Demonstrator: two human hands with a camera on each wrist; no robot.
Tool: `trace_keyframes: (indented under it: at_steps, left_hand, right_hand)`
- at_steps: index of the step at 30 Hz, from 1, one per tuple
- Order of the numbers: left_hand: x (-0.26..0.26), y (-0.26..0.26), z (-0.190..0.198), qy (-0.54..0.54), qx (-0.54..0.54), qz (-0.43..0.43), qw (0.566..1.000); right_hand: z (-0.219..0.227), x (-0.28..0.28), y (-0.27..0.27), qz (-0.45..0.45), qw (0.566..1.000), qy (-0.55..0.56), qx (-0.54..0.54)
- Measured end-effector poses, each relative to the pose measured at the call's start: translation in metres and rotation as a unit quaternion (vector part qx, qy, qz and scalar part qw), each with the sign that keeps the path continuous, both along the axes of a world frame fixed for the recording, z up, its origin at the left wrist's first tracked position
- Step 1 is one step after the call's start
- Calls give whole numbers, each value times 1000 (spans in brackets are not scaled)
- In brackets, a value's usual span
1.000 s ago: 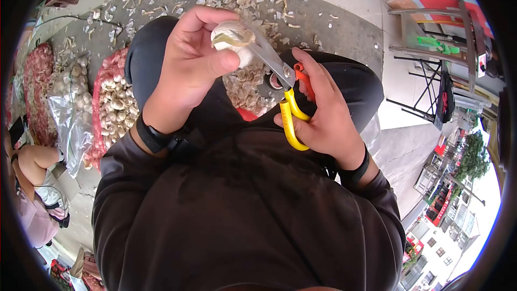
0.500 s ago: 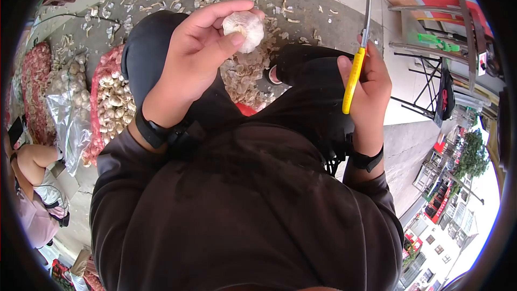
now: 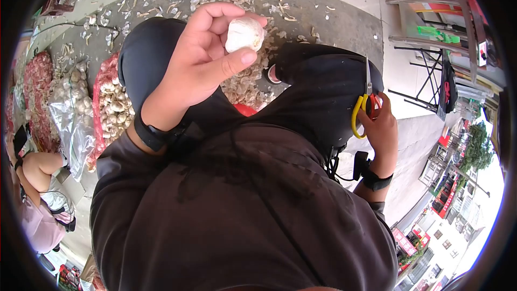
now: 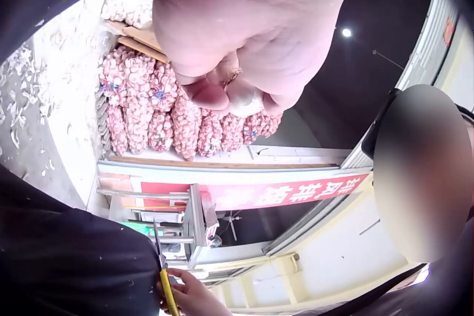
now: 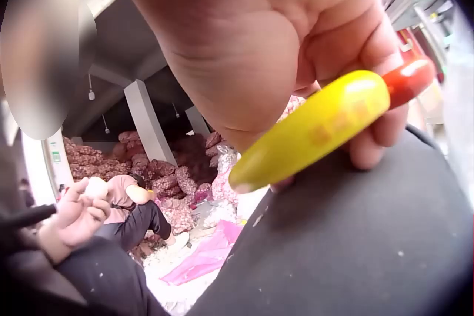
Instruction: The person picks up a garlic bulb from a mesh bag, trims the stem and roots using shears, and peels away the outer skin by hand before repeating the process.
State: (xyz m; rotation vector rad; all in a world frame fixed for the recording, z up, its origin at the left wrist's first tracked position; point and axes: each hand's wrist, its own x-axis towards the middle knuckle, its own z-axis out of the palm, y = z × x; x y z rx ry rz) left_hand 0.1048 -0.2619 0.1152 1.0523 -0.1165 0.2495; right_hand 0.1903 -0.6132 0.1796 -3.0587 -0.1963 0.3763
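One garlic bulb (image 3: 244, 34) in my left hand (image 3: 200, 60), one pair of scissors (image 3: 364, 102) in my right hand (image 3: 381, 127).

My left fingers and thumb pinch the single bulb, raised above my left knee (image 3: 144, 54). My right hand curls round the yellow handles, blades shut and pointing up, beside my right knee (image 3: 328, 75). Two red mesh sacks of garlic (image 3: 110, 102) lie at my left; peelings (image 3: 245, 83) litter the ground between my knees.

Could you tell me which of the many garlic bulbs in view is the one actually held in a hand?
The white garlic bulb pinched in the raised left hand; the others lie in mesh sacks on the ground.
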Motion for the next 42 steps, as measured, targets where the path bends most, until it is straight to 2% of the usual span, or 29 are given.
trace_keyframes:
  at_steps: [4,7,8,9,10,11,12,13,15,20,23,26,31,34,37,38,40,41,42]
  left_hand:
    - [1,1,9,27,47,-57,997]
    - [5,-1,24,52,83,-80,992]
    - [7,-3,28,57,94,-82,991]
    - [10,-6,31,62,104,-86,989]
    - [12,-11,31,59,96,-93,989]
    - [16,-15,30,55,88,-99,990]
    - [18,-19,29,52,81,-103,990]
    - [20,-22,27,53,78,-108,990]
    - [21,-26,20,57,74,-112,989]
    - [17,-33,3,68,52,-56,995]
    - [19,-43,-1,78,8,-20,997]
    - [20,-57,-2,95,-42,28,994]
    - [24,-66,-6,116,-99,109,982]
    - [27,-61,-21,109,-106,102,983]
    - [32,-62,-19,118,-46,124,984]
    - [31,-60,-18,123,10,89,988]
    - [25,-55,-19,134,123,14,983]
    - [26,-56,-21,122,120,19,985]
    - [28,-57,-25,109,119,24,987]
  right_hand:
    - [24,1,10,16,998,47,-48]
    - [40,10,23,69,994,-85,0]
    - [42,14,36,136,973,-155,105]
    - [40,17,54,146,948,-142,242]
    - [31,17,70,179,917,-128,332]
    - [28,13,89,210,891,-52,398]
    - [22,11,104,205,857,50,470]
    - [4,13,115,221,813,94,531]
    - [-14,14,134,290,787,91,537]
    - [-46,4,161,264,733,-37,626]
    - [-48,1,164,226,755,-35,615]
    - [-67,0,170,234,752,-129,603]
    - [-82,2,182,231,735,-169,615]
    - [-85,0,187,220,733,-165,622]
    - [-83,0,183,191,755,-118,617]
    - [-81,1,181,179,764,-98,611]
    - [-83,4,181,212,758,-121,605]
    - [-85,4,181,227,754,-130,602]
    - [-85,5,181,201,758,-114,610]
